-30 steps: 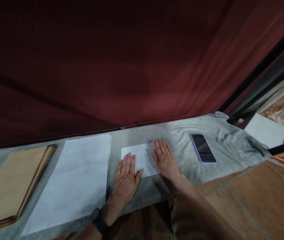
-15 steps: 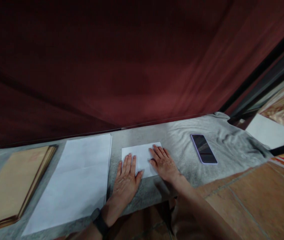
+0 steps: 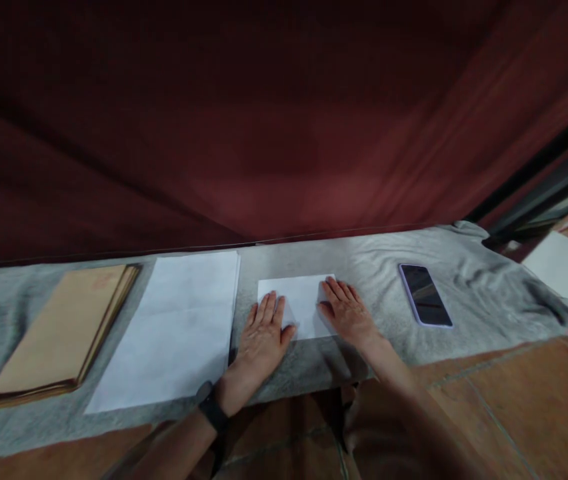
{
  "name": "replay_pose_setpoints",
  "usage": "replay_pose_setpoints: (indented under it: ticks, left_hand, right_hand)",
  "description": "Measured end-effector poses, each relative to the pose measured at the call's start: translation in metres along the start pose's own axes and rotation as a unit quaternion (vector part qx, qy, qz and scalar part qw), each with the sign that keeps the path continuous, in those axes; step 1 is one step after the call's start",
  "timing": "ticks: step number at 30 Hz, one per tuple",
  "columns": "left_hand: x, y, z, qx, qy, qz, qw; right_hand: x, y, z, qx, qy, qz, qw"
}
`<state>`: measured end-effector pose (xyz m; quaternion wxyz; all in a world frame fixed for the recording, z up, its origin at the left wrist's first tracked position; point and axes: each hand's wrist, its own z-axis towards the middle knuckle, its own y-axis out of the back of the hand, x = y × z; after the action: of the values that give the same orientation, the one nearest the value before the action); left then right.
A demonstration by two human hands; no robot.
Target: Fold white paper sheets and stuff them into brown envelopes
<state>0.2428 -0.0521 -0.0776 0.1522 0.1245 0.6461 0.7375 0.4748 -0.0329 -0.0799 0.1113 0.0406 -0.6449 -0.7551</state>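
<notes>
Facing red curtain (image 3: pixel 284 147): paper (image 3: pixel 306 300) on cloth (image 3: pixel 484 303).

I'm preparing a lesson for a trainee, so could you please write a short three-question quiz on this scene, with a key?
1. Which lies between the brown paper stack and the small white paper: (a) the phone, (b) the large white sheets, or (c) the red cloth?
2. True or false: the left hand and the right hand both touch the small white paper.
3. Which wrist wears the dark wristband?

Key: 1. b; 2. true; 3. left.
</notes>
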Motion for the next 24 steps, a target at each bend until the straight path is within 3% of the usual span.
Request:
replay_pose_setpoints:
  ticks: [9, 18, 24]
  left_hand:
    - [-0.001, 0.012, -0.002, -0.009, -0.034, 0.001, 0.999]
    - [-0.008, 0.012, -0.004, -0.015, -0.138, 0.03, 0.99]
    - [-0.019, 0.01, -0.01, 0.005, -0.124, 0.065, 0.99]
  right_hand:
    - [0.001, -0.002, 0.005, -0.007, 0.014, -0.005, 1.0]
    - [0.041, -0.01, 0.003, 0.016, 0.102, 0.059, 0.993]
    - [0.032, -0.019, 0.0, -0.007, 0.103, 0.025, 0.994]
